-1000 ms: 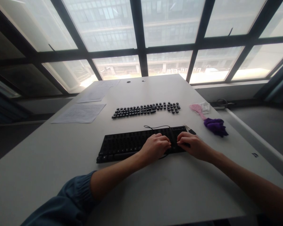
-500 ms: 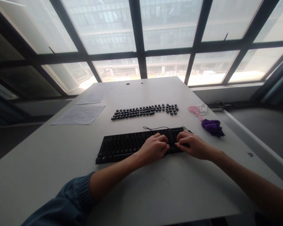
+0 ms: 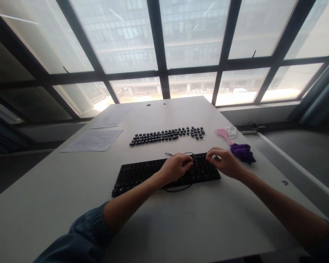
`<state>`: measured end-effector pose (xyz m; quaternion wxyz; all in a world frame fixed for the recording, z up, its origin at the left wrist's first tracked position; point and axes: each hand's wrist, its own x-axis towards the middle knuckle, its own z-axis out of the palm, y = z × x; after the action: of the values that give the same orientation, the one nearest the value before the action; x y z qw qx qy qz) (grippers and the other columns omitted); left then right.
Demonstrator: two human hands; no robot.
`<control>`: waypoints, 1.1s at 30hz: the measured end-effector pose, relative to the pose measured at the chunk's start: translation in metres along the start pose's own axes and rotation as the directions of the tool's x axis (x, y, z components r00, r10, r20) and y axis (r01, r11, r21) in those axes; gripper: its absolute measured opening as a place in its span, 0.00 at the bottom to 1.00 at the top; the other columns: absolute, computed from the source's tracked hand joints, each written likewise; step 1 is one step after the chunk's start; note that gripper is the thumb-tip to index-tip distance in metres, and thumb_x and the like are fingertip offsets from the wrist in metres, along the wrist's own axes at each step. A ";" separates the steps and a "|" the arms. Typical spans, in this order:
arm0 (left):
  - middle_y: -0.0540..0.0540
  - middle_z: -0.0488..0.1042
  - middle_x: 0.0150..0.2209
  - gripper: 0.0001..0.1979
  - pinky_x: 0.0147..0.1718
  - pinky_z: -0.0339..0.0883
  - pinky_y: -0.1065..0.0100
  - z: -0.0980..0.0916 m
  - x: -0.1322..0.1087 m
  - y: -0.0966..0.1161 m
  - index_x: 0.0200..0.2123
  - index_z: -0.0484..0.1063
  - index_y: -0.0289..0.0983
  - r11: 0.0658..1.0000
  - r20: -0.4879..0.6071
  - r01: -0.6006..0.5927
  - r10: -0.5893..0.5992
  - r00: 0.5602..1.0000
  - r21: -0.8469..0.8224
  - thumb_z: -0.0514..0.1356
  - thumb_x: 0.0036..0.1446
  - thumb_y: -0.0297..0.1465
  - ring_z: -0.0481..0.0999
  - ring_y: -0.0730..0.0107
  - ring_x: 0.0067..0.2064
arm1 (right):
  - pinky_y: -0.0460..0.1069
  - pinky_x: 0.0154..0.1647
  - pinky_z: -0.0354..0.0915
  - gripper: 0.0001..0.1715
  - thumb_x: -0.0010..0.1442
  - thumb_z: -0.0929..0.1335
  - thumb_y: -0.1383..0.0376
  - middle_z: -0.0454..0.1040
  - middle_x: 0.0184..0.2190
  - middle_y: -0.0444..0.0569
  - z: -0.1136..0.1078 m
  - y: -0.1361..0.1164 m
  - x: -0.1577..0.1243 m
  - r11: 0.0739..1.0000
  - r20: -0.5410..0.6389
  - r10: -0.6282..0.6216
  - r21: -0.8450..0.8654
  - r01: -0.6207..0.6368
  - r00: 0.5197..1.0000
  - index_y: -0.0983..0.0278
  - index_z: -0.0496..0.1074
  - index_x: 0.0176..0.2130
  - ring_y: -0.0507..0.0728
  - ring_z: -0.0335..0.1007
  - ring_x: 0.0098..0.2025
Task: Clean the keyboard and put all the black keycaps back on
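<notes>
A black keyboard (image 3: 138, 173) lies flat on the white table, many of its key places dark and bare-looking. My left hand (image 3: 177, 168) rests over its right half, fingers curled and thumb drawn in; what they hold, if anything, is hidden. Over the right end of the keyboard is my right hand (image 3: 226, 163), thumb and fingertips pinched together. Anything in that pinch is too small to make out. A thin black cable (image 3: 178, 190) loops out from the keyboard's near edge, below my left hand. Behind the keyboard, loose black keycaps (image 3: 159, 136) are laid out in rows.
Right of the keycaps lie a pink brush-like tool (image 3: 222, 133), a clear plastic wrapper (image 3: 231, 131) and a purple cloth (image 3: 242, 152). Printed paper sheets (image 3: 93, 141) lie at the left. Large windows (image 3: 192, 33) stand beyond the table's far edge.
Both hands have risen slightly off the keyboard's near side, the right one moving up and outward. A cable loop now shows at the near edge. The view has tilted up a little.
</notes>
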<state>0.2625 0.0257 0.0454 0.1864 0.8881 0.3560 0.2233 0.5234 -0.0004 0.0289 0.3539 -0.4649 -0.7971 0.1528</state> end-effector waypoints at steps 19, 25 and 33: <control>0.37 0.80 0.41 0.09 0.52 0.67 0.58 0.051 0.164 -0.054 0.35 0.83 0.35 0.950 -0.073 0.135 -0.119 0.990 0.281 0.61 0.58 0.23 0.71 0.54 0.52 | 0.49 0.50 0.64 0.13 0.65 0.64 0.72 0.77 0.46 0.60 0.024 0.081 0.115 0.854 0.066 0.280 -0.473 -0.217 0.958 0.68 0.79 0.42 0.60 0.72 0.48; 0.35 0.80 0.39 0.11 0.52 0.67 0.57 0.060 0.164 -0.052 0.34 0.83 0.33 0.951 -0.068 0.150 -0.137 0.988 0.269 0.58 0.59 0.22 0.71 0.52 0.51 | 0.49 0.50 0.63 0.14 0.65 0.63 0.74 0.77 0.44 0.61 0.030 0.084 0.117 0.861 0.074 0.263 -0.467 -0.199 0.962 0.70 0.78 0.39 0.60 0.72 0.48; 0.43 0.83 0.38 0.10 0.51 0.68 0.63 0.042 0.148 -0.039 0.38 0.83 0.37 0.973 -0.078 0.201 -0.193 0.978 0.114 0.62 0.57 0.26 0.78 0.60 0.45 | 0.49 0.48 0.65 0.10 0.61 0.67 0.72 0.79 0.40 0.57 0.019 0.073 0.096 0.897 0.023 0.240 -0.387 -0.212 0.971 0.68 0.79 0.39 0.58 0.75 0.43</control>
<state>0.3591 0.1509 0.0307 0.1413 0.8502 0.4612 0.2108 0.5258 0.1203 0.0142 0.2082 -0.6086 -0.7640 0.0510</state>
